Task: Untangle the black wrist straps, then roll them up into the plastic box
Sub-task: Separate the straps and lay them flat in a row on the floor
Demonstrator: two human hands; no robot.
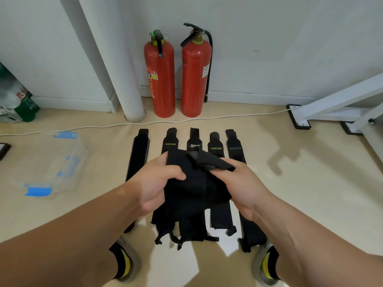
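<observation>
In the head view both hands were up in front of the body, closed on the same black strap (186,189). The left hand (155,185) gripped its left edge, thumb curled across the front and fingers tucked behind the cloth. The right hand (246,187) pinched a loose, folded end at the strap's upper right between thumb and fingertips. The rest of the strap hung down in a bunched fold between the two wrists, its thin loops dangling above the floor (290,193). Under it, five more black straps (137,156) lay flat on the floor in a side-by-side row, their middle parts hidden by the hands and the held strap. The clear plastic box (51,162), marked with blue patches, sat on the floor well to the left of the row. Beyond the straps a white cable (165,122) ran across the floor, and two red fire extinguishers (159,79) stood against the white wall (269,48), just beside a white pipe (126,79). A white metal frame (335,100) reached in from the right, and a green-and-white bag (16,100) leaned at the far left. Two shoes (126,262) showed at the bottom edge.
</observation>
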